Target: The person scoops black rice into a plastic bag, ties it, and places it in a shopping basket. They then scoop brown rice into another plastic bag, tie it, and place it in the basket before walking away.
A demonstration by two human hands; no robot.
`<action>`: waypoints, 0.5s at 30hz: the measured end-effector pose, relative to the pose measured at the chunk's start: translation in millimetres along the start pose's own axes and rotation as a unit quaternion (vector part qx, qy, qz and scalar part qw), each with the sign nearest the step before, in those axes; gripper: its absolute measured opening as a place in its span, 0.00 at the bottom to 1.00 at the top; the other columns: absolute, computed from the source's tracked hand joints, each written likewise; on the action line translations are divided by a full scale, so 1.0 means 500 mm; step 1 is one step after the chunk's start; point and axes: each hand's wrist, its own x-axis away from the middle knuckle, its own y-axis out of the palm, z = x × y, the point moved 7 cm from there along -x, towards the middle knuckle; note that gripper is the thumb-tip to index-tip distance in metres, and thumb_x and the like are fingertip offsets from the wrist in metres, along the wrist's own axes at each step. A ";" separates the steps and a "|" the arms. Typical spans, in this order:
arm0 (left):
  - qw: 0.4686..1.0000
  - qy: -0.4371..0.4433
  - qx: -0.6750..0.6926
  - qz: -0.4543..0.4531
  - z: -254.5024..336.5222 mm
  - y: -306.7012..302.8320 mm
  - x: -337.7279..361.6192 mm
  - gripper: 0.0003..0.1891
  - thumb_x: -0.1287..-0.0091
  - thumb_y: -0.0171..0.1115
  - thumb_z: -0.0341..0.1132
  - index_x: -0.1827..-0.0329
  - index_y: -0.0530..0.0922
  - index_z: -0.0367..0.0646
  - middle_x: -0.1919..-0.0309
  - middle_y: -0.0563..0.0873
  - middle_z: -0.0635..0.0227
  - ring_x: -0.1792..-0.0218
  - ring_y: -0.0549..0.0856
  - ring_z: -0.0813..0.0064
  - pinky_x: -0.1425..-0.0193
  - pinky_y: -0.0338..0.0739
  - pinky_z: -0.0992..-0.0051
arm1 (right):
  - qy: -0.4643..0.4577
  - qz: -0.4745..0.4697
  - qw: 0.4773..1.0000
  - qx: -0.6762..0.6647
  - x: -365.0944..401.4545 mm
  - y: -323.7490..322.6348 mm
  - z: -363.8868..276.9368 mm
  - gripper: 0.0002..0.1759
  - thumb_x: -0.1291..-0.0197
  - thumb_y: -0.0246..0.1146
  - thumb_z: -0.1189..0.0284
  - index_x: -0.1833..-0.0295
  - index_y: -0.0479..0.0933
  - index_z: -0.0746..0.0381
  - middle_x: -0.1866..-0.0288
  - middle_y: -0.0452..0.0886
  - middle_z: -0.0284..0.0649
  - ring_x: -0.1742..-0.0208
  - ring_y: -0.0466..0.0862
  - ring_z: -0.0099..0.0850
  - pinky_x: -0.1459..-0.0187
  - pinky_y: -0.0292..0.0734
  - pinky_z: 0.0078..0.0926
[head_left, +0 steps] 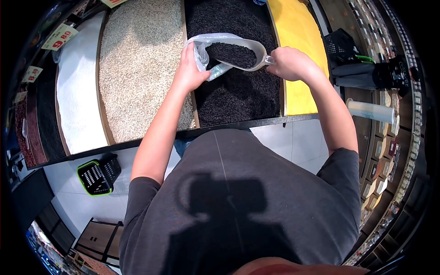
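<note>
My right hand [292, 64] is closed around the handle of a clear scoop [260, 49], which carries a heap of black grains [234, 55]. The scoop's front end reaches into the mouth of a clear plastic bag [200, 57]. On the bag's near-left side, my left hand [189, 74] grips it. Bag and scoop are above a bin of black grains [243, 101]. How much the bag contains is hidden by the scoop and the folded plastic.
Bins of beige grains [142, 68] and white grains [80, 89] lie left, yellow grains [302, 68] right. A black-and-green basket [95, 178] stands on the floor. Another basket [340, 48] and a person's legs [362, 75] are at right, near a translucent cylinder [372, 111].
</note>
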 end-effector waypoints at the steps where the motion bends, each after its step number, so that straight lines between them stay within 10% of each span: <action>1: 1.000 0.000 -0.002 0.001 0.000 0.000 0.000 0.61 0.52 0.79 0.39 0.17 0.49 0.34 0.20 0.58 0.44 0.20 0.63 0.47 0.18 0.63 0.60 | -0.001 -0.001 1.000 0.000 0.001 -0.001 -0.001 0.14 0.38 0.67 0.65 0.56 0.88 0.65 0.59 0.89 0.53 0.55 0.90 0.49 0.50 0.85 0.46; 15: 0.999 0.022 -0.010 0.033 0.006 -0.011 0.004 0.58 0.52 0.77 0.35 0.18 0.51 0.36 0.22 0.62 0.44 0.23 0.68 0.46 0.21 0.69 0.60 | 0.003 0.006 1.000 0.029 0.008 -0.019 -0.010 0.14 0.37 0.66 0.65 0.55 0.88 0.64 0.58 0.89 0.51 0.55 0.90 0.47 0.50 0.86 0.46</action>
